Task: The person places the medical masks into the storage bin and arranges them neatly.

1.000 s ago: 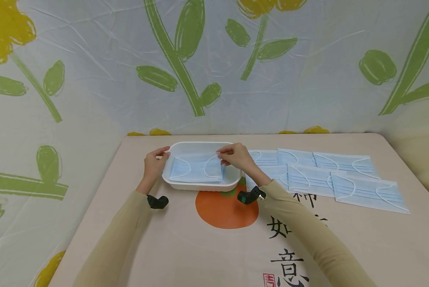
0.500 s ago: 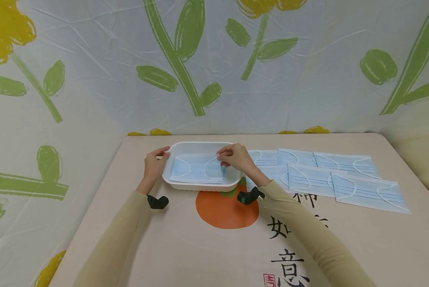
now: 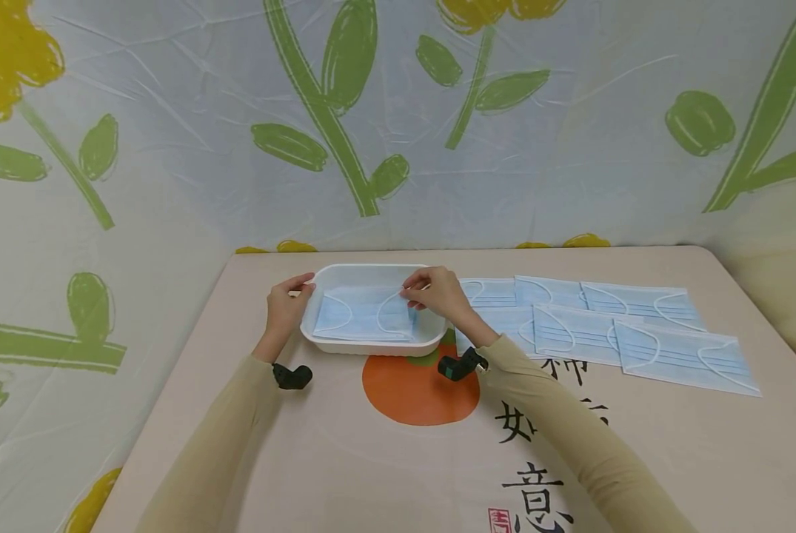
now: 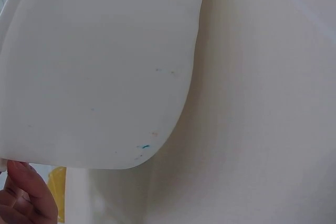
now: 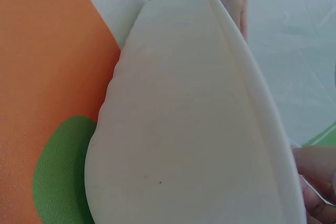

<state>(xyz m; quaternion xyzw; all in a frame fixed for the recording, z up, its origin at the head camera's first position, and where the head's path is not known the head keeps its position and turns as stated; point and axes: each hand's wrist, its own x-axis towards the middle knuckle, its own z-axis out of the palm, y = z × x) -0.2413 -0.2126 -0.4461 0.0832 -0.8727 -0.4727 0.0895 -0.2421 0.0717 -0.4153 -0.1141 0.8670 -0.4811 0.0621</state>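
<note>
A white plastic tray (image 3: 364, 346) stands towards the back of the table, with a light blue disposable face mask (image 3: 354, 317) lying in it, ear loops up. My left hand (image 3: 286, 307) pinches the tray's left rim between thumb and fingers. Over the tray's right end, my right hand (image 3: 440, 292) pinches the mask at its upper right corner, beside the ear loop. The left wrist view is mostly the tray's outer wall (image 4: 100, 66), with left fingers (image 4: 32, 184) at its rim. Right fingers (image 5: 317, 163) show past the rim in the right wrist view.
Several more face masks (image 3: 684, 357) lie overlapping in two rows right of the tray, some partly behind my right forearm. The tablecloth bears an orange print (image 3: 420, 392) and black characters (image 3: 537, 500). A flowered cloth (image 3: 398, 133) hangs behind the table.
</note>
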